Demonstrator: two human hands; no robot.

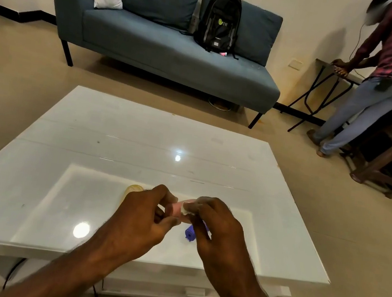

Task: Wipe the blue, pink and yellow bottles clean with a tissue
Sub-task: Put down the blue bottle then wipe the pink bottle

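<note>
Left hand (148, 219) closed on the pink bottle (178, 212), pinching it by fingers and thumb, held up over the near middle of the white tabletop (116, 138). Right hand (212, 227) closed on a small wad of white tissue (185, 209), pressed against the pink bottle's right side; tissue touches bottle. Most of the pink bottle is hidden by both hands, only a short stretch shows between them. Blue bottle (190, 233) lies on its side on the tabletop just under the right hand, partly covered by it. Yellow bottle (132, 191) rests on the tabletop just behind the left hand, only its rounded end visible. Step in hand looks like the pink bottle wipe; cannot tell whether blue or yellow are done. To do it well, probably: keep the left pinch at one end so the tissue gets a clear run along the body, turn the bottle between the fingers so all sides get passed, then shift the grip and wipe the part that was covered. Light pressure, the wad is small and could tear or slip out. Keep it over the tabletop in case it drops. Background: sofa (166, 44) with backpack (219, 19), another person (388, 61) standing far right.
</note>
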